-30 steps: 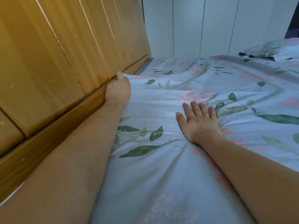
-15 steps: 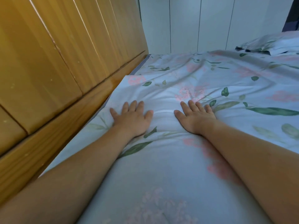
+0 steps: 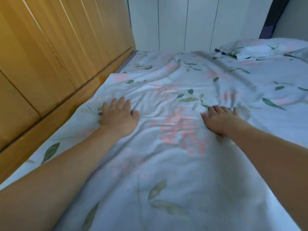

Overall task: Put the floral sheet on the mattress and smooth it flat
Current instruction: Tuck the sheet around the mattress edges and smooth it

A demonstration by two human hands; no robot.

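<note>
- Left hand: one, palm down on the floral sheet, fingers straight and slightly spread, pressing the cloth near the sheet's left edge.
- Right hand: one, palm down on the same sheet, well apart from the left hand; fingers extended flat on the cloth, their tips blurred, so the exact spread cannot be told.
- Neither hand pinches or grips the cloth; both rest flat on it.
- Floral sheet: one, pale blue with pink flower clusters and green leaves. It lies over the bed, covering most of the visible surface from the near edge to the far wall.
- Sheet condition: several creases run between the two hands and beyond them toward the far side; the near part lies smoother.
- Sheet corner: one folded-back corner lies just beside the wooden headboard, ahead of the left hand.
- Mattress edge: one narrow grey strip is exposed along the headboard, at the far left.
- Pillow: one, in matching floral cloth, at the far right corner of the bed.
- White panelled wall: one, behind the bed.
</note>
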